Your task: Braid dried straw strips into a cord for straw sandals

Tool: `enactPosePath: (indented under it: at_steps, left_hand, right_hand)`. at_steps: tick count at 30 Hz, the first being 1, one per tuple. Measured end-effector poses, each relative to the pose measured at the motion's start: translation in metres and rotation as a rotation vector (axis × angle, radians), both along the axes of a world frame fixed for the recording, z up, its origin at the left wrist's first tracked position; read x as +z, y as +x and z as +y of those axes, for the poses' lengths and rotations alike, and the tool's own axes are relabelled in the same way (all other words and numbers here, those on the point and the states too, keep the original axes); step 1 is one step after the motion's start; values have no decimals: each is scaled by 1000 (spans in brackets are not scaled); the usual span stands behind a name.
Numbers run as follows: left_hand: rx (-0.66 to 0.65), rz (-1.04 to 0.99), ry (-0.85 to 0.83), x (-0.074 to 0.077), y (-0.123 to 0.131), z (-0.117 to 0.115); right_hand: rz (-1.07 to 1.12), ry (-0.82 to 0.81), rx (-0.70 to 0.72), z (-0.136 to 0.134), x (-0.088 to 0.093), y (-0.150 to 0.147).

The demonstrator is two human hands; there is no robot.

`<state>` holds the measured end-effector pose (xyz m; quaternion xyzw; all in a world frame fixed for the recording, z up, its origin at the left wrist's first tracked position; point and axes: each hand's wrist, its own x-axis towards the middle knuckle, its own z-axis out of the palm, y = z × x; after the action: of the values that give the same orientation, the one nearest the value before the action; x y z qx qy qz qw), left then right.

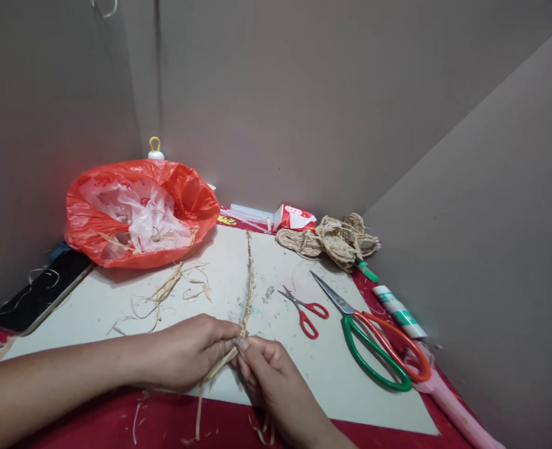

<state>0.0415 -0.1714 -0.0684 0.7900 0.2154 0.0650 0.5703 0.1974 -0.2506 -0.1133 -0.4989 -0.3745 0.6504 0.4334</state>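
Observation:
A thin braided straw cord [249,274] runs away from me up the middle of the pale board. At its near end my left hand [196,349] pinches the cord between thumb and fingers. My right hand [269,368] grips the straw strands right beside it, the two thumbs nearly touching. Loose strand ends [219,366] hang out below the hands, some over the board's near edge. Small red-handled scissors [304,312] lie to the right of the cord. Farther right are large scissors [373,343] with one green and one orange handle loop.
A red plastic bag [140,255] holding white plastic and straw stands back left, near a black phone [42,293]. Loose straw [168,284] lies before it. Coiled braids [336,240], a red box [294,217] and a green-white tube [400,312] line the back right. Grey walls enclose the table.

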Motion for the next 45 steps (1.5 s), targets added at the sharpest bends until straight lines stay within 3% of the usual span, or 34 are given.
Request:
enactPosePath:
  at_steps: [3,6,11,15,22,25,28,30,32,34,37,39,43,45]
  left_hand:
    - [34,205,313,5,-2,3]
    - [85,329,532,6,-3,-1]
    - [49,356,722,5,-5,-19]
    - [-66,392,998,-2,-5,-37]
    - [-186,543,1301,-15,0,-57]
    - [-222,551,1356,-20,1,-66]
    - [-267,557,1314,-21,-9,-76]
    - [-224,501,1261,-15,-22,-81]
    - [-77,363,1200,-1,-36,-83]
    - [151,186,1154,15,-45,-82]
    - [423,39,1053,30,-40,-72]
    - [459,63,788,28,-26,-62]
    - [347,108,1,11,2,-39]
    - [297,108,-221,7,7,-31]
  right_hand:
    - [-152,-22,-36,0,0,-2]
    - [-148,-46,-76,-2,-1,-6]
    - [150,-73,-170,-6,-3,-15]
    - [340,-124,-202,-9,-1,-23]
    - [398,-114,-171,-12,5,-28]
    - [354,-121,-172,-14,7,-29]
    - [361,-106,-193,-14,7,-28]
    - [375,-88,-178,-13,6,-26]
    - [387,-71,-165,-12,5,-24]
    - [394,-59,-158,-12,5,-21]
    - [391,-62,-139,-12,8,-19]
    - [386,-64,-116,-12,9,-19]
    - [343,-87,-82,-10,10,-18]
    - [317,-104,-71,-9,9,-16]
